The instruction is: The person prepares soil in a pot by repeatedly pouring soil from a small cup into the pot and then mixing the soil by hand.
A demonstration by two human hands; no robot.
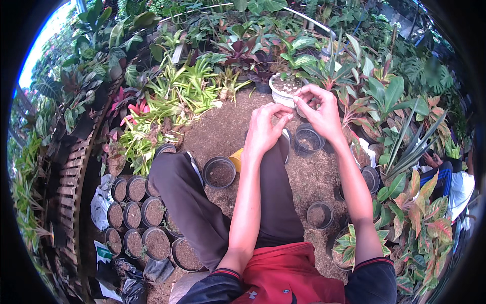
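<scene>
My left hand (pixel 265 128) is raised over my right-hand knee, its fingers curled and the thumb tip close to the index finger. Facing it, my right hand (pixel 322 112) has its thumb and index finger bent towards each other. Whether anything thin lies between the fingertips is too small to tell. Just beyond the hands stands a white pot (pixel 280 92) with a small leafy plant. Below my right hand is a black plastic pot (pixel 309 140) with a little soil in it. Another black pot (pixel 219 172) with soil stands between my legs, beside a yellow container (pixel 237 159) partly hidden by my left forearm.
Several soil-filled black pots (pixel 155 243) stand in rows at left, near a slatted wooden rack (pixel 72 186). Uprooted green plants (pixel 182 87) lie in a heap ahead. A small black pot (pixel 320 215) and potted foliage (pixel 414 212) are at right, where another person (pixel 460 190) sits.
</scene>
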